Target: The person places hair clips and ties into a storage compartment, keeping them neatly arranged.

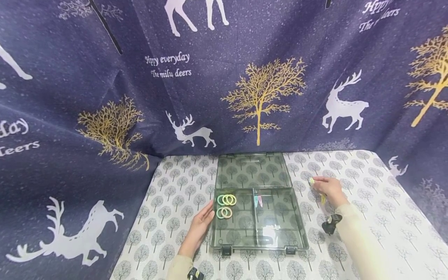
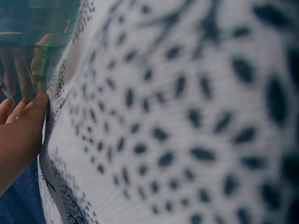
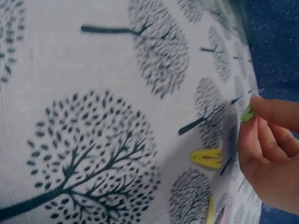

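Note:
A see-through grey-green plastic box (image 1: pixel 238 237) lies open on the cloth. My left hand (image 1: pixel 202 221) rests against its left wall with fingers extended, and the left wrist view (image 2: pixel 21 135) shows the fingertips by that wall. Between thumb and index finger, my right hand (image 3: pixel 271 144) pinches a light green snap hair clip (image 3: pixel 246 113) above the cloth, right of the box. A yellow hair clip (image 3: pixel 206 158) lies under that hand. Several green, yellow and peach hair ties (image 1: pixel 226 212) sit in the left compartment. Teal (image 1: pixel 256 201) and pink hair clips (image 1: pixel 259 201) stand against the divider in the right one.
The box's lid (image 1: pixel 252 171) is folded back flat behind it. Near the right hand, a second yellow clip (image 3: pixel 210 212) and a pink clip (image 3: pixel 223 214) are partly visible. A dark blue deer-patterned curtain (image 1: pixel 210 89) hangs behind the tree-printed cloth (image 1: pixel 182 194).

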{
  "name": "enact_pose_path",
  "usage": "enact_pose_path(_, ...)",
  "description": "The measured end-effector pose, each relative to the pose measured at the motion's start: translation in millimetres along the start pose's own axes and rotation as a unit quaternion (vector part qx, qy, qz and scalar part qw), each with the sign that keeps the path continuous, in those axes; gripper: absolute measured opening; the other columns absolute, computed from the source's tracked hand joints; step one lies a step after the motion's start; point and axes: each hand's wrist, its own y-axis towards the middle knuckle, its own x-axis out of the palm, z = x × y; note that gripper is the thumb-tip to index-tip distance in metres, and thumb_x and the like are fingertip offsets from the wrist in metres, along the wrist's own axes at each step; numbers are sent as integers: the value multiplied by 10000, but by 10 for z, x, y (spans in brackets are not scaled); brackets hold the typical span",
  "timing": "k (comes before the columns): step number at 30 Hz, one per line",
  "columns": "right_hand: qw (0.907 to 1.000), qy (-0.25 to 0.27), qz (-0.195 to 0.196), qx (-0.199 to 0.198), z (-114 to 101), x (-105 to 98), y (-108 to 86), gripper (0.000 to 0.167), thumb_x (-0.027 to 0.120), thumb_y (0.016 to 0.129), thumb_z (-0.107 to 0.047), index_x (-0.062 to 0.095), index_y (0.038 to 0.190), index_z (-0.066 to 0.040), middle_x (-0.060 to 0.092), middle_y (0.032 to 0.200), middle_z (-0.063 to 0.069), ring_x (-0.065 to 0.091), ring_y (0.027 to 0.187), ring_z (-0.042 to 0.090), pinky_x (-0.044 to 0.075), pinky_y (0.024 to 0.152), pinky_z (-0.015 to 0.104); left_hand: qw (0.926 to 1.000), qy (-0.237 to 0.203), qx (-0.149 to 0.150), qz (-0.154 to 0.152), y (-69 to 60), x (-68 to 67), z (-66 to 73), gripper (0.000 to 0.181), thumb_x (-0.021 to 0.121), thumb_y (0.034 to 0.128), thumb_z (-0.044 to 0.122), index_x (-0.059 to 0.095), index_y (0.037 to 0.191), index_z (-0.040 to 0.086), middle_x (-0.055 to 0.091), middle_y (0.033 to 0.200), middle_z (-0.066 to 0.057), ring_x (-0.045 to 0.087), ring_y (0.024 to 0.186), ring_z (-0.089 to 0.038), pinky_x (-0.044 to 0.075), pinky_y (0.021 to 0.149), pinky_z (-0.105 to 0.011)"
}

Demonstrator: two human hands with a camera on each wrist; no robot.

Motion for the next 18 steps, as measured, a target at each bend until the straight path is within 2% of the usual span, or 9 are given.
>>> enact_pose_path(2, 9995, 309, -43, 38, -47, 10, -1, 469, 657, 888, -91, 513, 1276, 129, 657, 1113, 184, 605, 759, -31, 570, 769, 181, 10000, -9, 20, -9, 3, -3, -5, 529, 536, 985, 180, 363, 1480, 109, 356, 1515, -112, 309, 1401, -297, 243, 1156, -402)
enact_pose_path(6, 9956, 901, -206, 146, -163, 33, -11, 500, 661, 891, -74, 476, 1303, 143, 676, 965, -34, 630, 759, -24, 572, 812, 209, 9999, -132, -39, -6, 1, -4, -6, 530, 540, 981, 162, 365, 1478, 103, 355, 1514, -109, 315, 1399, -291, 247, 1154, -384)
enact_pose_path(8, 9935, 1092, -294, 145, -236, 57, -29, 526, 661, 893, -75, 451, 1321, 147, 668, 930, -84, 643, 777, -11, 567, 838, 225, 9998, -182, -23, -26, -4, -3, -1, 531, 538, 982, 158, 360, 1479, 97, 351, 1515, -115, 312, 1400, -293, 245, 1156, -383)
enact_pose_path(14, 9910, 1232, -531, 10, -452, 231, -140, 557, 657, 908, -104, 419, 1356, 126, 703, 1053, 30, 683, 873, 71, 550, 898, 289, 9999, -101, -33, -6, -2, 0, 21, 541, 547, 981, 204, 362, 1481, 117, 354, 1518, -102, 306, 1405, -281, 234, 1162, -384)
enact_pose_path(18, 9834, 1658, -732, -133, -557, 416, -225, 526, 648, 902, -51, 418, 1318, 176, 698, 976, 22, 692, 840, 101, 570, 857, 285, 10000, -65, -28, -20, -3, 3, 25, 547, 546, 982, 219, 357, 1484, 116, 353, 1518, -100, 306, 1404, -286, 237, 1160, -390)
